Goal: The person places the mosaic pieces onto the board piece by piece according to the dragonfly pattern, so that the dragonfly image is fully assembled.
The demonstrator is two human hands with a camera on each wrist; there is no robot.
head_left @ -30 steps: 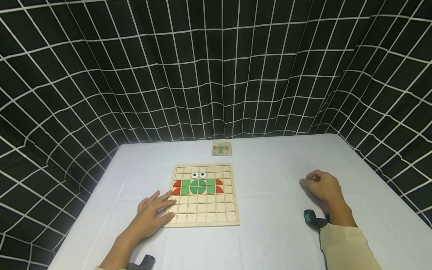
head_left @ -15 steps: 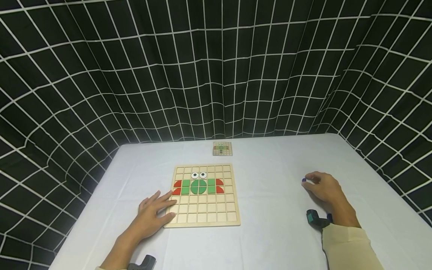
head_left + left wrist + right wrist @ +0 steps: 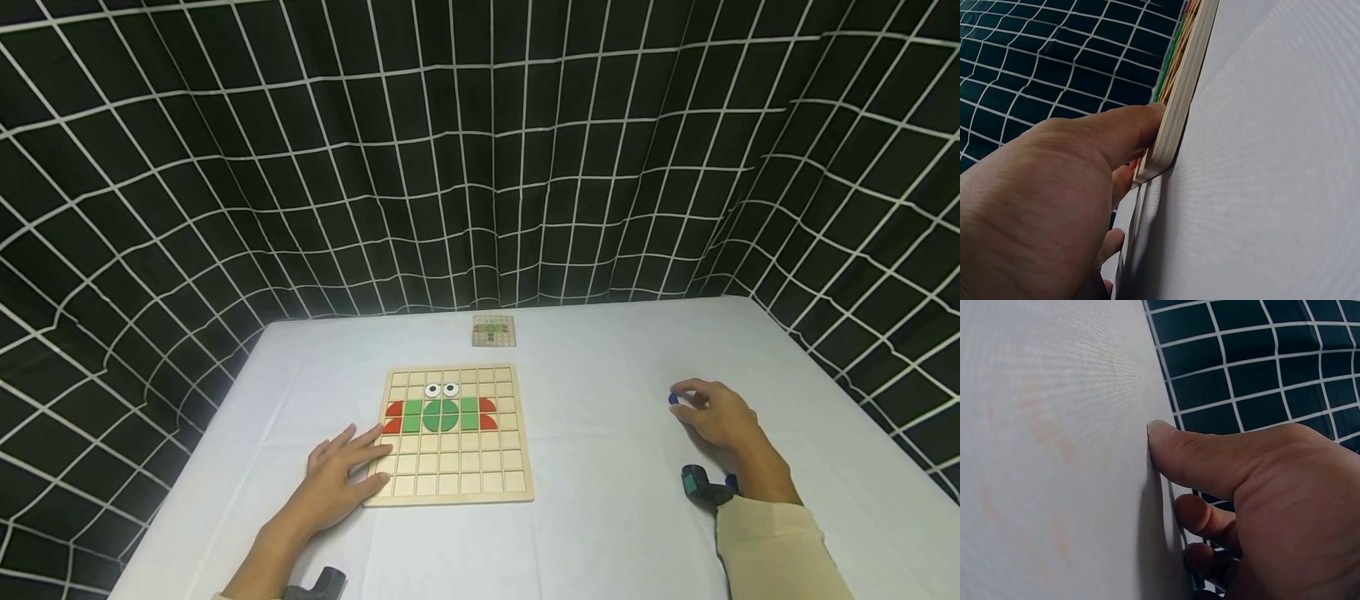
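Note:
A wooden grid board lies on the white table. Set in it are two eye discs, green quarter-round pieces, light green squares and red quarter-round pieces. My left hand rests with spread fingers on the board's left edge; in the left wrist view the thumb touches the board's side. Well to the right of the board, my right hand pinches a small blue piece between thumb and index finger. Its exact shape is too small to tell, and the right wrist view does not show it.
Behind the board lies a small picture card with a similar pattern. Dark wrist devices sit at the left wrist and right wrist. A black curtain with white grid lines surrounds the table's back and sides.
A blue piece has come into sight between my right thumb and index finger, where none showed a second ago. My right hand has shifted slightly; the left hand and board stay still.

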